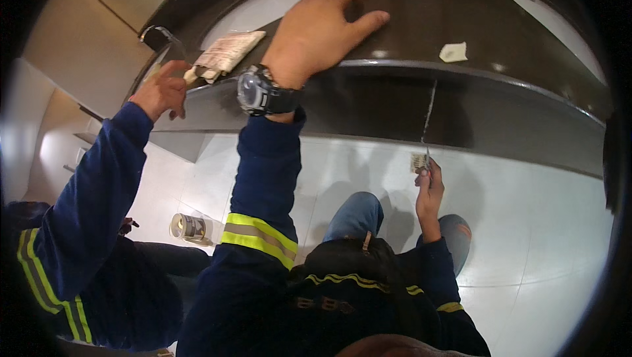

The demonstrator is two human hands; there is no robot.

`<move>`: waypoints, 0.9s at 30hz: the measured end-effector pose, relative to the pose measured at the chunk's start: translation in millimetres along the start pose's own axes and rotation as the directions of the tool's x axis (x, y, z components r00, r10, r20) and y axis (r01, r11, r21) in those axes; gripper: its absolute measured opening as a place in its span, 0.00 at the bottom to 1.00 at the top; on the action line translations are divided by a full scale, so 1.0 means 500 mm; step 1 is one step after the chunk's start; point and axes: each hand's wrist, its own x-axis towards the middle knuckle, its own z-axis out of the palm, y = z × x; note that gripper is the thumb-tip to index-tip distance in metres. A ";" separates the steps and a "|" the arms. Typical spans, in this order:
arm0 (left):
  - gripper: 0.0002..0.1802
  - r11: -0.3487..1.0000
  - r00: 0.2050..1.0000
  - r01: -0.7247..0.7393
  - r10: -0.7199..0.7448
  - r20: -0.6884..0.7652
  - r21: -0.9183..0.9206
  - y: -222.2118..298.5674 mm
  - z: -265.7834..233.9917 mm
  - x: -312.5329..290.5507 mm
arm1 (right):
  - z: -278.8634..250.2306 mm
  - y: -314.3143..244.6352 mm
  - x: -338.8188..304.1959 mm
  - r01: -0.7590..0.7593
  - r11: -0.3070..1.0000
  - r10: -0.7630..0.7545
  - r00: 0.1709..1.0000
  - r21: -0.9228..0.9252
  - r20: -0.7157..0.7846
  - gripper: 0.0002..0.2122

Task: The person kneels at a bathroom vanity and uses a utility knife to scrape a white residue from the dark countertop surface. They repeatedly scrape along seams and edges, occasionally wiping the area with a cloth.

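Note:
My left hand [322, 31], with a black watch [260, 90] on its wrist, lies on the dark glossy countertop [408, 11], thumb spread and fingers reaching toward a sink basin. Lower down, my right hand [429, 192] grips a thin blade-like tool [428, 155] that points up at the counter's front panel [368, 103]. Seen nearly edge-on, the tool's exact kind cannot be made out. A pale streak [431, 107] runs up the panel above its tip. An off-white scrap [453, 52] sits on the countertop near the front edge.
On the left a co-worker's hand [161, 93] is raised by the counter edge, beside a crumpled printed packet [230, 53]. White basins [263, 8] are set into the counter. A bucket [191, 227] stands on the pale floor, and a small printed piece [418, 163] shows behind my right hand.

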 end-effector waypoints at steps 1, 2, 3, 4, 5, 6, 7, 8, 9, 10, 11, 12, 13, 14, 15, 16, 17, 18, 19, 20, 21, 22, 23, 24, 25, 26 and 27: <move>0.36 1.000 0.999 -0.010 0.011 -0.047 0.005 0.000 0.003 -0.004 | -0.008 0.002 0.018 0.025 0.999 -0.025 1.000 -0.034 0.019 0.20; 0.35 1.000 0.996 -0.003 0.004 -0.085 0.020 -0.001 0.005 -0.004 | -0.011 0.004 0.038 0.052 0.996 -0.049 0.998 -0.066 0.037 0.19; 0.35 0.986 0.989 -0.123 0.131 -0.066 0.112 0.008 -0.041 0.063 | 0.093 -0.002 0.066 0.081 0.995 -0.080 0.996 0.058 -0.033 0.19; 0.35 0.991 0.992 -0.097 0.104 -0.071 0.089 -0.001 -0.028 0.045 | 0.077 0.002 0.054 0.068 0.997 -0.068 0.998 0.025 -0.008 0.19; 0.35 0.995 0.994 -0.074 0.079 -0.077 0.066 -0.008 -0.018 0.030 | 0.061 0.005 0.043 0.057 0.998 -0.057 0.998 -0.006 0.014 0.19; 0.37 0.998 0.999 -0.032 0.032 -0.011 0.050 -0.003 -0.017 0.010 | 0.039 0.001 0.018 0.020 0.999 -0.018 0.999 -0.040 0.037 0.19; 0.37 1.000 1.000 0.010 -0.009 -0.006 0.027 0.000 -0.011 -0.008 | 0.017 -0.004 -0.007 -0.016 0.997 0.020 0.998 -0.073 0.057 0.19; 0.37 0.999 0.999 0.050 -0.050 -0.002 0.005 0.003 -0.005 -0.024 | -0.005 -0.011 -0.030 -0.050 0.993 0.058 0.996 -0.107 0.075 0.19; 0.38 0.999 0.999 0.053 -0.053 -0.012 0.013 0.012 -0.009 -0.017 | -0.001 -0.009 -0.025 -0.057 0.993 0.065 0.995 -0.103 0.075 0.19; 0.38 0.997 0.997 0.073 -0.074 0.018 0.011 0.023 -0.017 -0.008 | 0.004 -0.008 -0.017 -0.053 0.995 0.060 0.995 -0.084 0.080 0.19; 0.35 0.999 0.999 0.049 -0.049 0.000 0.020 0.026 -0.018 0.001 | 0.009 -0.006 -0.009 -0.049 0.996 0.055 0.995 -0.067 0.085 0.19; 0.33 0.999 0.999 0.034 -0.033 -0.015 0.029 0.024 -0.018 0.003 | 0.014 -0.003 -0.008 -0.051 0.997 0.056 0.994 -0.055 0.096 0.19; 0.31 0.999 0.999 0.018 -0.017 -0.029 0.036 0.020 -0.020 0.005 | 0.019 0.002 -0.006 -0.049 0.997 0.054 0.994 -0.054 0.100 0.19; 0.27 0.999 0.997 -0.001 0.004 -0.075 0.034 0.014 -0.021 0.006 | 0.026 0.009 -0.003 -0.047 0.998 0.052 0.993 -0.052 0.102 0.19; 0.24 1.000 0.993 -0.015 0.018 -0.117 0.024 0.010 -0.018 0.002 | 0.026 0.011 -0.008 -0.052 0.997 0.058 0.993 -0.060 0.105 0.19; 0.20 0.999 0.987 -0.030 0.032 -0.159 0.015 0.006 -0.015 -0.002 | 0.027 0.013 -0.010 -0.046 0.996 0.054 0.993 -0.071 0.105 0.19; 0.17 0.999 0.981 -0.041 0.039 -0.188 -0.007 0.002 -0.013 -0.006 | 0.028 0.016 -0.011 -0.040 0.996 0.049 0.993 -0.082 0.104 0.19; 0.14 0.998 0.974 -0.054 0.046 -0.220 -0.032 0.000 -0.014 -0.006 | 0.028 0.017 -0.010 -0.032 0.995 0.042 0.994 -0.096 0.102 0.20; 0.11 0.996 0.966 -0.068 0.052 -0.252 -0.055 -0.002 -0.014 -0.007 | 0.028 0.021 -0.010 -0.043 0.993 0.054 0.993 -0.108 0.104 0.20; 0.10 0.994 0.965 -0.075 0.053 -0.258 -0.075 -0.004 -0.012 -0.008 | 0.029 0.026 -0.009 -0.053 0.991 0.066 0.992 -0.121 0.107 0.20; 0.10 0.993 0.962 -0.081 0.054 -0.267 -0.090 -0.005 -0.011 -0.006 | 0.030 0.028 -0.003 -0.058 0.990 0.073 0.991 -0.131 0.115 0.20; 0.09 0.991 0.959 -0.087 0.055 -0.276 -0.105 -0.004 -0.009 -0.005 | 0.026 0.029 0.000 -0.068 0.987 0.084 0.991 -0.145 0.109 0.20; 0.09 0.991 0.963 -0.075 0.042 -0.268 -0.112 -0.002 -0.006 -0.004 | 0.019 0.029 -0.001 -0.077 0.984 0.095 0.990 -0.161 0.102 0.20; 0.09 0.992 0.966 -0.062 0.032 -0.256 -0.109 0.002 -0.010 -0.002 | 0.024 0.025 -0.005 -0.087 0.982 0.105 0.989 -0.168 0.100 0.19; 0.09 0.993 0.969 -0.049 0.022 -0.244 -0.108 0.005 -0.013 -0.002 | 0.026 0.021 -0.014 -0.026 0.978 0.053 0.991 -0.206 0.125 0.19; 0.10 0.997 0.973 -0.016 -0.003 -0.231 -0.078 0.010 -0.016 -0.007 | 0.023 0.016 -0.026 0.036 0.969 0.001 0.989 -0.244 0.150 0.19; 0.10 0.998 0.972 -0.002 -0.014 -0.236 -0.068 0.012 -0.019 -0.008 | 0.016 -0.001 -0.024 0.111 0.953 -0.062 0.983 -0.283 0.175 0.19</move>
